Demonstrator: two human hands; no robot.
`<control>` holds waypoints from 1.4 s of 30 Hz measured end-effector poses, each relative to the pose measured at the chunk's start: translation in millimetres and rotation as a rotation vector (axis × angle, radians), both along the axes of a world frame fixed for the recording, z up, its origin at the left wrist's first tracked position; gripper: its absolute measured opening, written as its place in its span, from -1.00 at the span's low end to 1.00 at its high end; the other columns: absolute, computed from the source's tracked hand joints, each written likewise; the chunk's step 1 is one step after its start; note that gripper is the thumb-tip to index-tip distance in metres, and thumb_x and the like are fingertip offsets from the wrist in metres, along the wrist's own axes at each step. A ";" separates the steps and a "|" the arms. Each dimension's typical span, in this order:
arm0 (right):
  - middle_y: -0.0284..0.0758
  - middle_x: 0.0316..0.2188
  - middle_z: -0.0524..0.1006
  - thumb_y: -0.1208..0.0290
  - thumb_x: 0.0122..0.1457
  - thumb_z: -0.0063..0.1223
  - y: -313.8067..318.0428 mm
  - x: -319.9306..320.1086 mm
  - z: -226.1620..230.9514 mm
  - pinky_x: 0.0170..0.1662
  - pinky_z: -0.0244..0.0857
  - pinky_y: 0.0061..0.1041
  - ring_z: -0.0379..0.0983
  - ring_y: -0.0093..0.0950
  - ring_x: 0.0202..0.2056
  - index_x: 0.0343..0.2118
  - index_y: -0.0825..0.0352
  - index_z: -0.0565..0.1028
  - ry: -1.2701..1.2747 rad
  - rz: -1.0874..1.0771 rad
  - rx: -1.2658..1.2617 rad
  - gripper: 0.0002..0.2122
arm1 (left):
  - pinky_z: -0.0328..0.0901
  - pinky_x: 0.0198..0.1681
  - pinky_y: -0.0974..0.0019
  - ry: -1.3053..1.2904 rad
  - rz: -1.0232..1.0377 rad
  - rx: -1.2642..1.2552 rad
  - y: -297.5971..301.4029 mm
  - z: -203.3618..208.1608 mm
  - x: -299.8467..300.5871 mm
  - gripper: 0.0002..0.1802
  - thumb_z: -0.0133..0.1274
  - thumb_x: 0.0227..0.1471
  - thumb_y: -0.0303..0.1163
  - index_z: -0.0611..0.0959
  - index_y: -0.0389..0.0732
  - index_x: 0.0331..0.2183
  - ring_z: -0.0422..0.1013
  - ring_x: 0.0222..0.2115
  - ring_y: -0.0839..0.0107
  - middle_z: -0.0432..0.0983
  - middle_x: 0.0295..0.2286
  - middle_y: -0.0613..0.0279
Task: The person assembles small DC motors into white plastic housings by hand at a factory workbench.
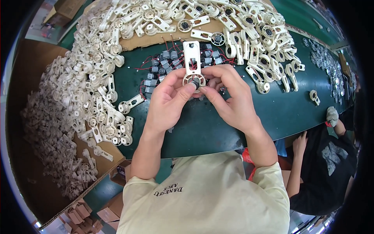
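Observation:
Between my two hands is a cream plastic housing (192, 50), a flat handle with cut-outs and a round ring at its lower end. Its handle points away from me, and red wire shows in the cut-out. My left hand (171, 95) grips the ring's left side, thumb pressed on the dark round centre. My right hand (230, 95) closes on the ring's right side with thumb and fingers. Just beyond my hands lies a heap of small grey motors (165, 58) with red wires, partly hidden by the housing and my fingers.
Many similar cream housings (269, 46) are piled along the far side and left of the green table (272, 105). A large cardboard box (23, 163) full of them stands at the left. Clear plastic discs (331, 66) lie far right, near another person (323, 167) at the table.

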State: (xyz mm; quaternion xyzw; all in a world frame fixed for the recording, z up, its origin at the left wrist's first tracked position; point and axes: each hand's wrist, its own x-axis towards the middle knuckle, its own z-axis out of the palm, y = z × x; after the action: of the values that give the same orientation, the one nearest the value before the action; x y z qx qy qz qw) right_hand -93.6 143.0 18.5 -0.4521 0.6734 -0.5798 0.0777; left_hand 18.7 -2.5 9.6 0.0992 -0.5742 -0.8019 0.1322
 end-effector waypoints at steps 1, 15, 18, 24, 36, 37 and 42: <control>-0.28 -0.27 0.46 0.65 0.08 0.18 -0.4 0.2 -0.5 -0.40 0.38 -0.58 0.47 -0.53 -0.42 -0.09 0.40 0.47 -0.005 0.000 -0.011 -0.70 | 0.42 -0.08 0.27 0.004 0.010 -0.005 1.3 1.2 0.0 -0.60 0.02 0.20 -0.48 0.41 -0.35 0.05 0.46 -0.15 0.41 0.49 -0.11 0.14; -0.32 -0.33 0.50 0.64 0.12 0.13 -1.0 1.2 -6.4 -0.43 0.33 -0.62 0.44 -0.60 -0.50 -0.12 0.39 0.49 -0.165 0.021 -0.032 -0.75 | 0.40 -0.06 0.28 -0.039 -0.025 0.009 1.2 1.4 -1.3 -0.60 0.00 0.18 -0.55 0.39 -0.33 0.06 0.46 -0.13 0.39 0.49 -0.11 0.13; -0.32 -0.31 0.50 0.64 0.13 0.12 -1.8 2.1 -3.4 -0.43 0.33 -0.61 0.45 -0.59 -0.49 -0.13 0.39 0.50 -0.160 0.014 -0.046 -0.77 | 0.40 -0.04 0.31 -0.008 -0.041 -0.047 0.5 -2.0 -1.6 -0.66 -0.02 0.18 -0.58 0.42 -0.33 0.01 0.45 -0.13 0.42 0.48 -0.13 0.16; -0.31 -0.30 0.50 0.63 0.14 0.10 -2.5 0.6 -5.1 -0.42 0.35 -0.58 0.47 -0.55 -0.49 -0.12 0.36 0.50 -0.099 -0.009 -0.035 -0.77 | 0.43 -0.11 0.33 -0.052 0.008 0.034 4.6 -0.9 -3.2 -0.69 -0.03 0.20 -0.56 0.42 -0.33 -0.01 0.49 -0.24 0.42 0.49 -0.17 0.15; -0.30 -0.33 0.49 0.61 0.15 0.09 -1.6 3.1 -2.5 -0.41 0.37 -0.54 0.49 -0.52 -0.48 -0.12 0.36 0.50 -0.116 -0.009 -0.002 -0.77 | 0.44 -0.22 0.36 -0.087 0.037 0.069 5.8 -0.3 -3.8 -0.71 -0.05 0.24 -0.46 0.44 -0.31 -0.02 0.50 -0.31 0.44 0.51 -0.23 0.18; -0.30 -0.33 0.49 0.61 0.15 0.09 -2.0 4.2 -0.5 -0.41 0.37 -0.54 0.50 -0.51 -0.48 -0.12 0.36 0.50 -0.110 -0.007 0.008 -0.78 | 0.44 -0.23 0.37 -0.070 0.045 0.038 5.2 -4.2 -3.8 -0.72 -0.05 0.25 -0.45 0.45 -0.31 -0.02 0.50 -0.33 0.44 0.52 -0.24 0.18; -0.30 -0.33 0.53 0.60 0.16 0.09 -3.9 2.4 -6.7 -0.43 0.37 -0.57 0.49 -0.54 -0.51 -0.13 0.38 0.48 -0.138 -0.018 0.009 -0.79 | 0.43 -0.26 0.39 -0.039 0.084 -0.037 5.9 -11.7 -7.0 -0.73 -0.04 0.24 -0.44 0.46 -0.31 -0.04 0.49 -0.36 0.47 0.53 -0.23 0.18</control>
State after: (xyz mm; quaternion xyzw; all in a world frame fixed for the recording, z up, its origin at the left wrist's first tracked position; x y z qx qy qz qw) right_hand -91.2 139.1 11.8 -0.4048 0.6729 -0.6073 0.1207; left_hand 11.7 3.4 -2.1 0.1361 -0.5868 -0.7828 0.1562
